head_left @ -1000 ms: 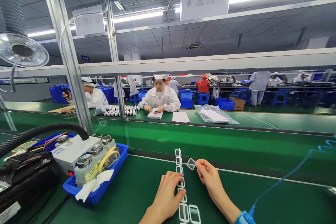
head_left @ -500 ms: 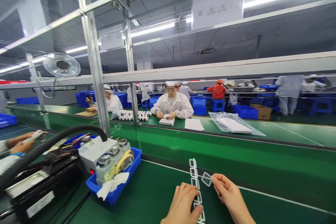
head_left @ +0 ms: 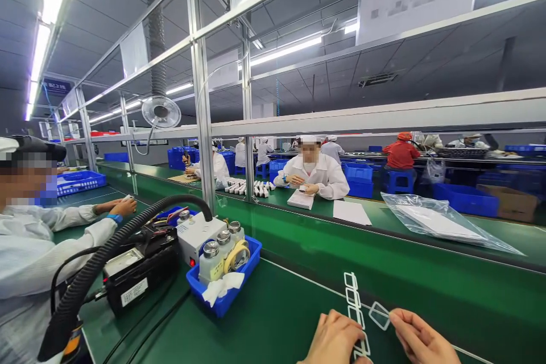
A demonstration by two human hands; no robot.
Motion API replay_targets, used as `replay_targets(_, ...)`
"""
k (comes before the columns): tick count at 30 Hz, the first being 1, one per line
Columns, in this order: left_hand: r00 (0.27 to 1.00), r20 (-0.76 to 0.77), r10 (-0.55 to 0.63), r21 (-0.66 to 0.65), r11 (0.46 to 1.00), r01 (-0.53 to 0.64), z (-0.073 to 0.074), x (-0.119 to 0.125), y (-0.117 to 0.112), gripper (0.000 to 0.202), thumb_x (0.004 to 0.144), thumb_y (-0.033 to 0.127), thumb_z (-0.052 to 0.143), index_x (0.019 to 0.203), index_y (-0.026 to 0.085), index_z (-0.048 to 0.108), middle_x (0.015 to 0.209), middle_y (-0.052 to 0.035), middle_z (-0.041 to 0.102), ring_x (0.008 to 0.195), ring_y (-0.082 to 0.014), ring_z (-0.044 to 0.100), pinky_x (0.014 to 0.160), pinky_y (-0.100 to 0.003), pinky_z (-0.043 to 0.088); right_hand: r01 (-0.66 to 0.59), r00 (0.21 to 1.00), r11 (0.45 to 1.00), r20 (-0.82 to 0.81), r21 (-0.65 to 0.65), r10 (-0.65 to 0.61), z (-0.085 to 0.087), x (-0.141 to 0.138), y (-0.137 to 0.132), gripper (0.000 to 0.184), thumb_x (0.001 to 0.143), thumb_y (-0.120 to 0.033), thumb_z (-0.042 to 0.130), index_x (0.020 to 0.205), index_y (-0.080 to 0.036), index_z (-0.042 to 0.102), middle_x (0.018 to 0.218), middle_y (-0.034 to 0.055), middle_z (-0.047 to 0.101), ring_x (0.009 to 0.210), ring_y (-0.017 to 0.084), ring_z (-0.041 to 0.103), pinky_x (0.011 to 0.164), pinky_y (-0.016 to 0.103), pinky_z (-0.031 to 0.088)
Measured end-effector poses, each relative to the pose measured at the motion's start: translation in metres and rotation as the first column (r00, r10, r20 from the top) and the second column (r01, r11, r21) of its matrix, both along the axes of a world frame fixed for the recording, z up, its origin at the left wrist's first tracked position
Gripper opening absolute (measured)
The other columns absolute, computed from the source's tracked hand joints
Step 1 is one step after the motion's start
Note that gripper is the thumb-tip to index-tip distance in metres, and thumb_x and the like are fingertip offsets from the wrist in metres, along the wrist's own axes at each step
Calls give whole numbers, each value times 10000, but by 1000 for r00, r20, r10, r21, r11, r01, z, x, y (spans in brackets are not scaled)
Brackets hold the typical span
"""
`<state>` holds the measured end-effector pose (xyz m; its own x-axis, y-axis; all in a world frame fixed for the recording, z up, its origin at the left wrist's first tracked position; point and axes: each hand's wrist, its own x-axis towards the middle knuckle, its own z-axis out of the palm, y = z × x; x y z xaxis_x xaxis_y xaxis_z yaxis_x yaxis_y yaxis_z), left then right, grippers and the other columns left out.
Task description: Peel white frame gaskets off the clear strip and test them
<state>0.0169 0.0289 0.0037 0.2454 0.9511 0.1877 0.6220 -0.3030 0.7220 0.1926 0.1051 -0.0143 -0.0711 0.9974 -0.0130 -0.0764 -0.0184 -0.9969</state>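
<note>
At the bottom edge, my right hand pinches a small clear square frame piece by its corner and holds it just above the green bench. My left hand rests with curled fingers on a row of several white rectangular frame pieces laid in a line on the mat. The held piece hangs just right of that row. Both wrists are cut off by the picture's edge.
A blue tray with metal-capped bottles, a tape roll and a tissue sits to the left, beside a black machine with a corrugated hose. A co-worker in white sits at far left. Other workers sit across the conveyor.
The view has swung left and up, so my hands now sit lower and further right in the picture. The co-worker at left has come into view. My grips look unchanged.
</note>
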Motion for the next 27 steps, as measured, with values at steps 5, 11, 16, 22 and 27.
replay_targets(5,999,-21,24,-15,1000,-24,5,1,-4,369,709,183,594,1077,203,616,1210,-66,587,1139,-242,451,1013,-421,275,26,1000,999,15,38,-26,7,-4,-5,487,445,-600,728,627,-172,585,435,-62,338,405,74,259,381,203,161)
replay_targets(11,999,-49,0,-16,1000,-1,-1,-1,-1,357,737,179,547,1087,240,575,1240,-25,561,1154,-218,432,1022,-410,259,-9,1000,998,15,63,8,9,-5,-7,550,478,-666,710,644,-165,556,428,-73,330,400,55,219,385,193,117)
replay_targets(16,993,-115,-29,-51,998,23,-1,-2,1,340,760,188,522,1096,233,555,1270,-40,539,1165,-227,424,1024,-420,264,-5,1000,990,-13,138,7,2,-6,-6,539,571,-677,684,665,-169,532,440,-84,310,404,49,182,396,200,90)
replay_targets(22,990,-138,-20,-6,1000,20,5,-1,-2,300,788,183,500,1081,221,553,1242,-41,560,1144,-230,446,999,-420,297,-30,1000,991,3,127,30,-3,-5,0,586,520,-721,686,645,-172,523,421,-79,324,385,48,196,381,199,85)
replay_targets(27,991,-135,-3,14,1000,5,7,1,-4,294,801,166,486,1081,217,560,1227,-44,568,1133,-229,449,986,-412,304,-63,998,990,9,124,62,-5,-1,0,544,567,-677,699,655,-172,518,441,-73,352,394,46,216,386,194,100)
